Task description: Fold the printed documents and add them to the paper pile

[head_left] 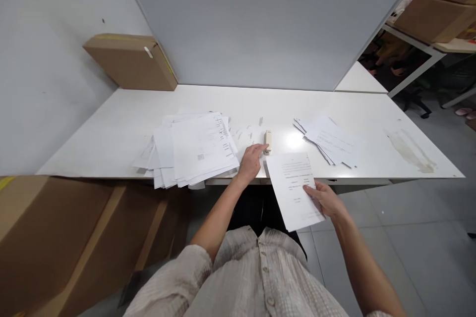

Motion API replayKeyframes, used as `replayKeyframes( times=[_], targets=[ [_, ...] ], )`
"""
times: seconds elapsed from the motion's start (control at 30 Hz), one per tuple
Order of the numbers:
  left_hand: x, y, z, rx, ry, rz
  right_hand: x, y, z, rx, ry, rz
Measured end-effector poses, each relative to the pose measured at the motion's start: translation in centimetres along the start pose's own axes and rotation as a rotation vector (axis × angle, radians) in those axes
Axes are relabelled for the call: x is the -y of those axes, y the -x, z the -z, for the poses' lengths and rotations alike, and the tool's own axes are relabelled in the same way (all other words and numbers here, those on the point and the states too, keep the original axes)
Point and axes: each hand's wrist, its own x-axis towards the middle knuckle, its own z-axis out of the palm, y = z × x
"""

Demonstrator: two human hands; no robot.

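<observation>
My right hand (324, 199) grips a printed white sheet (293, 185) by its lower right edge; the sheet hangs over the white table's (111, 133) front edge. My left hand (252, 159) rests on the table with fingers stretched toward a small cream stapler (267, 141), fingertips touching or almost touching it. A messy stack of printed papers (193, 151) lies just left of that hand. A smaller fanned pile of papers (329, 141) lies to the right of the stapler.
A cardboard box (132, 62) sits at the table's back left corner against a grey partition (260, 20). Large cardboard boxes (55, 237) stand on the floor at left. Several loose staples (245, 131) lie near the stapler. A shelf with boxes (439, 5) stands at right.
</observation>
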Motion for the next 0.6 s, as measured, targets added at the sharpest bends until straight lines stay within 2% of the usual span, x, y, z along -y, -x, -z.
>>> replayKeyframes(
  times=[0.1, 0.37, 0.6],
  targets=[
    [0.4, -0.2, -0.3, 0.029, -0.053, 0.026, -0.9, -0.6, -0.8, -0.044, -0.076, 0.015],
    [0.5, 0.0, -0.5, 0.06, -0.101, 0.047, 0.1, -0.8, -1.8, -0.08, -0.06, -0.011],
    [0.6, 0.0, -0.7, 0.042, -0.112, 0.026, 0.4, -0.4, -2.3, -0.09, -0.031, -0.029]
  ],
)
